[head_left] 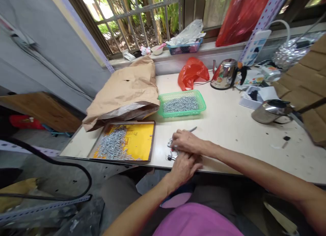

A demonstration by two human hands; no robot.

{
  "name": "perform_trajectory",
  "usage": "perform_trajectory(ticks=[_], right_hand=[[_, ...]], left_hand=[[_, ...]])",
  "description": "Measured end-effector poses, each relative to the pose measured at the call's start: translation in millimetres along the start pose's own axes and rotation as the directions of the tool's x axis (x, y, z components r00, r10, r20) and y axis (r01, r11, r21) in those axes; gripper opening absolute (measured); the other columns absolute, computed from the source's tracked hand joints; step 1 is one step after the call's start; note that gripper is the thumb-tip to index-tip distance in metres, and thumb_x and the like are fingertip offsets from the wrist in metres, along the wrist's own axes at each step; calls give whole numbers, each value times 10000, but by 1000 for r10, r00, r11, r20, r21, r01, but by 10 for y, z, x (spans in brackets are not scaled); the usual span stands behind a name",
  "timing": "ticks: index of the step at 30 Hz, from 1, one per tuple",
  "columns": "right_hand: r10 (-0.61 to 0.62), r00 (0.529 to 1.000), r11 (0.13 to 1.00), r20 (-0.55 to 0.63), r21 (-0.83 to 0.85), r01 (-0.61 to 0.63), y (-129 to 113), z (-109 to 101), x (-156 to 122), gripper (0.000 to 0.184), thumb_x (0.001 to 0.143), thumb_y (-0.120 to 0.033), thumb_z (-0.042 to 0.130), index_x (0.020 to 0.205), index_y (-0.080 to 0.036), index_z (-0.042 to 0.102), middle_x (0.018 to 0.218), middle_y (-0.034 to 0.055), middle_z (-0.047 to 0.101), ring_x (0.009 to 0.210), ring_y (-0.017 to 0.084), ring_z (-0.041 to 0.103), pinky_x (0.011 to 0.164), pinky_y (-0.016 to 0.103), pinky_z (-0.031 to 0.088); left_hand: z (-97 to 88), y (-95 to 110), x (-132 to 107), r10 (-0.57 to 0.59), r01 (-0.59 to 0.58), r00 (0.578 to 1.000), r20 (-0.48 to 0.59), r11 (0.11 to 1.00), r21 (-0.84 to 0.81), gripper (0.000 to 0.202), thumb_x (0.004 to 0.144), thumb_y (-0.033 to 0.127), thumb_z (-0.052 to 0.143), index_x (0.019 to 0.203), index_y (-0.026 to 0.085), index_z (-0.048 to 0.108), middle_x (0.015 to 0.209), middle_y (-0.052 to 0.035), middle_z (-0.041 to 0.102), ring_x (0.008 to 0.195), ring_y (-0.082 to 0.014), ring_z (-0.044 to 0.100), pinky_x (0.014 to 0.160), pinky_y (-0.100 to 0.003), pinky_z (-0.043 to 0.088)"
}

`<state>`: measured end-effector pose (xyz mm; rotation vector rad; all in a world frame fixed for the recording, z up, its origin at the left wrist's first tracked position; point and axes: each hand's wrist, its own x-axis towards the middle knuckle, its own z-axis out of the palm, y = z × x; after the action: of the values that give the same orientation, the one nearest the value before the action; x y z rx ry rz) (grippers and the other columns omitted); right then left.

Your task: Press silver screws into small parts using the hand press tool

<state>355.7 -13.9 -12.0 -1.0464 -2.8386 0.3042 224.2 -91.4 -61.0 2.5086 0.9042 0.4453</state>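
Note:
My right hand rests closed on the white table near its front edge, fingers curled over a small metal tool with a red spot; a thin metal tip pokes out behind the hand. My left hand sits just below, fingers closed around a small metal part at the table's edge. To the left lies a flat yellow-lined tray with a heap of silver screws. Behind the hands stands a green basket holding more screws.
A brown paper sack slumps at the back left. A red plastic bag, a steel kettle, a second kettle and a white box stand at the back right. Cardboard leans at the right. A barred window is behind.

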Motion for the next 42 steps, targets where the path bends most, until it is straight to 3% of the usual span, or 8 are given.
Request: perform_trajectory(ticks=[6,11,15,19,28,32,38,42], right_hand=[[-316,948,935,46,-153,319,-273,272,328,128,833,-194,643,706,-192,655,861,76,608,898,225,432,744,371,289],[-258,960,964,-106,-87,250,-262,334,488,138,875,-174,589,751,-177,650,788,48,647,824,190,492,749,339,316],[-105,863,994,-493,-38,100,-58,-152,518,162,911,-156,505,826,-173,643,790,46,648,788,178,528,773,313,364],[115,746,982,-656,-38,-185,475,-718,509,146,926,-226,510,916,-177,648,879,88,648,869,231,557,800,351,418],[216,899,976,-380,121,-183,410,-136,-51,272,944,-242,473,1174,-179,605,1065,122,613,981,250,585,831,399,496],[249,909,952,-334,256,-166,108,-1,-210,240,962,-242,445,1054,-176,657,1035,112,642,943,218,614,829,367,504],[312,887,809,-341,585,-61,-200,-59,342,195,932,-270,519,962,-181,691,934,59,703,840,166,640,766,284,479],[375,885,633,-277,774,-26,-447,88,911,199,854,-299,626,964,-143,683,844,39,712,744,145,624,672,247,452]], left_hand=[[62,-14,-91,-23,22,999,27,999,34,496,938,447,494,1340,157,518,1351,-143,565,1219,-306,541,1025,-440,442],[42,38,-103,44,-44,999,-1,998,48,480,944,446,490,1324,152,512,1301,-140,583,1185,-277,557,990,-398,469],[-240,-112,-157,33,-12,982,-187,994,111,307,970,273,452,1227,174,589,1160,-109,633,1094,-218,579,925,-338,495],[-816,-605,-249,-308,451,828,-469,863,229,291,963,178,420,1123,201,663,1027,-94,647,955,-208,563,849,-344,499],[-1214,-1253,-206,-439,442,893,-104,806,395,280,922,142,442,914,173,721,950,-117,629,957,-236,533,789,-330,471],[-1217,-1297,-253,-495,527,848,-189,828,194,205,858,115,514,838,148,715,871,-114,663,935,-238,594,852,-352,469],[-1304,-1192,-418,-807,592,568,-158,534,-604,155,789,272,644,873,146,609,652,-24,665,567,-156,644,601,-274,522],[-1361,-970,-521,-824,469,565,-47,367,-804,309,700,349,746,842,140,568,695,-23,683,593,-135,658,596,-251,544]])
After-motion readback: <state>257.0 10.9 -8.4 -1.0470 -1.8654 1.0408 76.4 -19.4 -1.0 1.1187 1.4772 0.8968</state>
